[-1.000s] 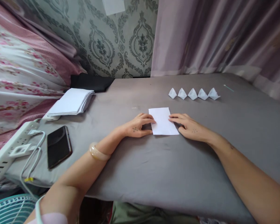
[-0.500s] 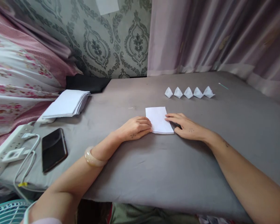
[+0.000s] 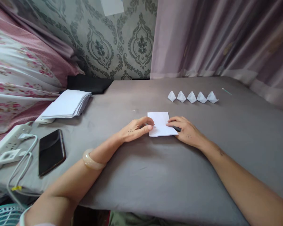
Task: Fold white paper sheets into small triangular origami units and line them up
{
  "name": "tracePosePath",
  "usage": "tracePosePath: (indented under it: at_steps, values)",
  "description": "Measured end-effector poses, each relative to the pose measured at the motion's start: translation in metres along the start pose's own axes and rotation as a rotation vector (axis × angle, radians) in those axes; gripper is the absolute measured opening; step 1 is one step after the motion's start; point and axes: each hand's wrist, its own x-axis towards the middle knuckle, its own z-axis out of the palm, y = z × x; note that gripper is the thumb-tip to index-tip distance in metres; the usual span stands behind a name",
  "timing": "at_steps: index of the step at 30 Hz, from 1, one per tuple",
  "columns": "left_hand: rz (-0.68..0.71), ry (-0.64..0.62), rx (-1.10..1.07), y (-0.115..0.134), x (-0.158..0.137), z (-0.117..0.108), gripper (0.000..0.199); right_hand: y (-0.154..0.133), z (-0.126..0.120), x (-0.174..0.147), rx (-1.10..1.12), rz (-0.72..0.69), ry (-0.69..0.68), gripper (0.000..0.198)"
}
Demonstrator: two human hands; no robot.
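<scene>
A white folded sheet of paper [image 3: 159, 127] lies on the grey cloth in front of me. My left hand [image 3: 139, 128] is at its left edge, thumb and fingers apart, tips just over the paper. At the opposite edge, my right hand [image 3: 182, 128] has its fingertips on top of the paper and its thumb by the lower right corner, partly hidden. A dark patch shows between that thumb and the fingers; I cannot make out whether it is an object or shadow. Beyond the paper stands a row of several small folded white paper shapes [image 3: 191, 97].
A stack of white paper [image 3: 65, 103] lies at the left, beside a black flat item [image 3: 89, 84]. Nearer are a phone [image 3: 52, 152], a white power strip [image 3: 8, 144] with cables, and a teal fan [image 3: 6, 215]. A thin stick [image 3: 226, 91] lies far right, before the curtain [image 3: 191, 37].
My left hand has loosened, its thumb and fingers parting at the paper's left edge. The right hand has shifted slightly with the lower right corner. The view has moved a little.
</scene>
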Motion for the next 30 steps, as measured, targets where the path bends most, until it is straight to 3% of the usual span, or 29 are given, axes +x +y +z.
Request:
tracePosePath:
  at_steps: [5,10,13,19,23,30]
  values:
    - [0.061,-0.062,0.171,-0.015,0.002,-0.007,0.07,-0.001,-0.004,-0.002,0.062,0.016,0.0,0.023]
    - [0.056,0.157,0.211,-0.02,0.008,0.01,0.026,-0.007,-0.004,0.003,0.119,0.148,0.012,0.026]
    - [-0.054,0.278,0.156,-0.02,0.015,0.022,0.022,-0.008,-0.001,0.007,0.126,0.248,0.04,0.031]
    - [-0.288,0.369,0.085,-0.016,0.025,0.03,0.025,-0.009,0.005,0.015,0.0,0.42,0.113,0.034]
    - [-0.334,0.426,0.144,-0.015,0.027,0.036,0.031,-0.007,0.01,0.017,-0.086,0.44,0.144,0.033]
    - [-0.295,0.445,0.209,-0.021,0.032,0.041,0.033,-0.004,0.014,0.019,-0.14,0.406,0.177,0.031]
